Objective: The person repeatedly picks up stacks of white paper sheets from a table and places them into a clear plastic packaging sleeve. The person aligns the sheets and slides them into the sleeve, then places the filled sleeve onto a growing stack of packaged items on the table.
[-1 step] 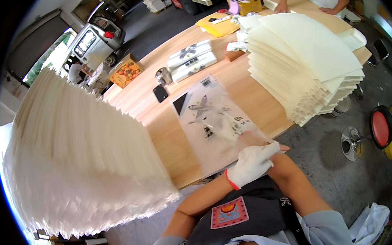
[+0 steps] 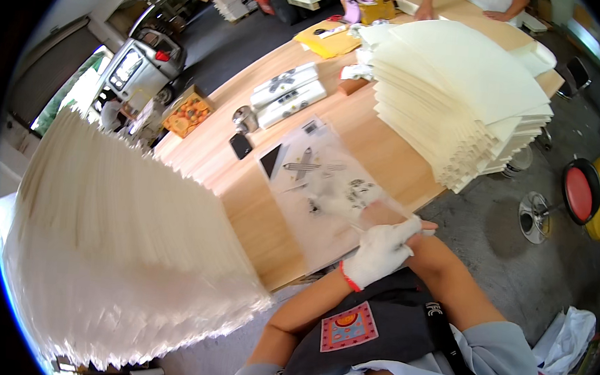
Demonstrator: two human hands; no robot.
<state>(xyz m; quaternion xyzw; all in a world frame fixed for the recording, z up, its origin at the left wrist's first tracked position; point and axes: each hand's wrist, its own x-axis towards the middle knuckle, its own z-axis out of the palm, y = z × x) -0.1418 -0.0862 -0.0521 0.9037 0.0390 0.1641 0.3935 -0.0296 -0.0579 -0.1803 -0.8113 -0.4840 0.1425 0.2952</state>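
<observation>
A clear plastic bag (image 2: 310, 234) with black print lies slantwise near the table's front edge. My left hand (image 2: 381, 254), in a white glove with a red cuff, is closed at the bag's near right edge, its bare fingertips poking out. My right hand (image 2: 381, 214) appears to be inside the bag, under the film, with the forearm coming in from the right beneath my left fingers. Blur and the film hide what its fingers do. A dark rectangle and pencil-like drawings show at the bag's far end.
A tall stack of white sheets (image 2: 126, 244) stands at the left. Fanned cream sheets (image 2: 456, 87) fill the table's right side. Beyond the bag lie a phone (image 2: 240, 146), a tape roll (image 2: 245, 119) and plastic-wrapped rolls (image 2: 289, 95). Another person's hand (image 2: 424, 12) rests at the far end.
The whole view has shifted slightly. The bag's film has rippled around my right hand, and its printed marks have moved a little. My left hand keeps its place at the bag's edge.
</observation>
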